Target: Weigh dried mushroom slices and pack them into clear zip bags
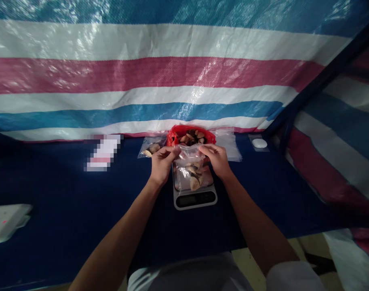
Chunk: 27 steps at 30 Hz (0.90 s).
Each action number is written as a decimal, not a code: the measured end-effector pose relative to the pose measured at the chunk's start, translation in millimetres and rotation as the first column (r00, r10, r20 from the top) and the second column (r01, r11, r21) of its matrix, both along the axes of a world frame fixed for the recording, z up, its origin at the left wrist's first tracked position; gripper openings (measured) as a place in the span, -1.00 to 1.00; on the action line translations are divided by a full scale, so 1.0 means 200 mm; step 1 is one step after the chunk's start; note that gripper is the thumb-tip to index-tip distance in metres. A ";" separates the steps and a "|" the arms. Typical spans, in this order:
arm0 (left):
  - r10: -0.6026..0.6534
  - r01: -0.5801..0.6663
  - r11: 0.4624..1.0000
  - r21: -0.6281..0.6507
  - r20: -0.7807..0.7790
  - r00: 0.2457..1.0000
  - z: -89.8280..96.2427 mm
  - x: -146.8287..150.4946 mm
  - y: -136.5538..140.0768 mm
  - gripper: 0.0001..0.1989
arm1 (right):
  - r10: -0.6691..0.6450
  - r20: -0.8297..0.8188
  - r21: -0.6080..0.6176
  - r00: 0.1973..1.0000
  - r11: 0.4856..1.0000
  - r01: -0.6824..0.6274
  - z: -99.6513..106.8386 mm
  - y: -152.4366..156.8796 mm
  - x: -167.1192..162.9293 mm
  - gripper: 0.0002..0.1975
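Note:
A clear zip bag [184,173] with several pale and dark dried slices in its lower part is held by its top edge over a kitchen scale [195,199]. My left hand [163,163] pinches the upper left corner of the bag. At the upper right corner, my right hand [216,159] pinches it too. Whether the bag rests on the scale's plate I cannot tell. Just behind stands an open red plastic bag [211,137] full of brown dried slices. Left of it lies another clear bag [144,147] with some slices inside.
A stack of clear empty bags [232,147] lies right of the red bag. Further right is a white oval object [259,143] on a small clear packet. A blurred-out card [104,153] and a white power strip [8,222] are on the left. Striped sheeting [184,72] walls the table's back.

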<state>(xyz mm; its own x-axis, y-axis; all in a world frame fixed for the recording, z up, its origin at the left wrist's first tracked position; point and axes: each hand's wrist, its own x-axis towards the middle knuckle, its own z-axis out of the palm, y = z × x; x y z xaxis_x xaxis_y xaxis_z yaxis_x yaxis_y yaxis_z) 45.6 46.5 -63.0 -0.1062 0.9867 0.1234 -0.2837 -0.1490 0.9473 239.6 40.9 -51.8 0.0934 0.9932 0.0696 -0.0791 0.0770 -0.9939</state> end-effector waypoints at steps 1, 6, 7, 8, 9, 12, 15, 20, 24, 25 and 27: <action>0.015 -0.015 1.000 0.002 -0.011 1.000 0.00 0.00 0.00 -0.64 | 0.018 0.007 0.000 1.000 1.000 -0.018 0.01 0.00 0.00 -0.63; 0.043 -0.041 0.998 0.047 -0.051 0.998 0.01 0.00 -0.02 -0.67 | 0.027 -0.003 0.039 1.000 0.999 -0.027 0.00 0.00 -0.01 -0.64; 0.047 -0.044 0.998 0.052 -0.061 0.997 0.02 0.00 -0.02 -0.66 | 0.013 -0.004 0.046 1.000 0.999 -0.013 -0.01 0.01 0.00 -0.65; 0.048 -0.044 0.998 0.051 -0.073 0.996 0.02 0.00 -0.02 -0.66 | 0.000 -0.002 0.052 1.000 0.999 0.000 -0.01 0.01 0.00 -0.66; 0.047 -0.043 0.998 0.047 -0.086 0.995 0.02 0.00 -0.02 -0.65 | -0.009 0.001 0.056 1.000 0.998 0.009 -0.02 0.01 0.00 -0.67; 0.017 -0.014 1.000 0.020 -0.123 0.992 0.03 0.00 -0.02 -0.64 | -0.013 0.001 0.067 1.000 0.998 0.013 -0.03 0.01 0.00 -0.70; -0.029 0.027 1.000 -0.015 -0.151 0.988 0.04 0.00 -0.03 -0.63 | -0.003 -0.002 0.074 1.000 0.997 0.003 -0.03 0.01 -0.01 -0.71; -0.027 0.032 0.999 0.023 -0.193 0.981 0.06 0.00 -0.04 -0.65 | 0.053 0.020 0.062 0.998 0.997 -0.054 -0.04 0.01 -0.01 -0.67; 0.005 0.007 0.999 0.052 -0.223 0.975 0.06 0.01 -0.05 -0.66 | 0.084 0.038 0.108 0.996 0.990 -0.088 -0.05 0.01 -0.02 -0.67; 0.015 -0.003 0.999 0.052 -0.228 0.974 0.06 0.01 -0.05 -0.66 | 0.079 0.040 0.125 0.996 0.989 -0.083 -0.06 0.01 -0.02 -0.68; 0.028 -0.018 0.999 0.047 -0.231 0.973 0.05 0.01 -0.05 -0.64 | 0.067 0.055 0.155 0.996 0.985 -0.075 -0.06 0.01 -0.02 -0.69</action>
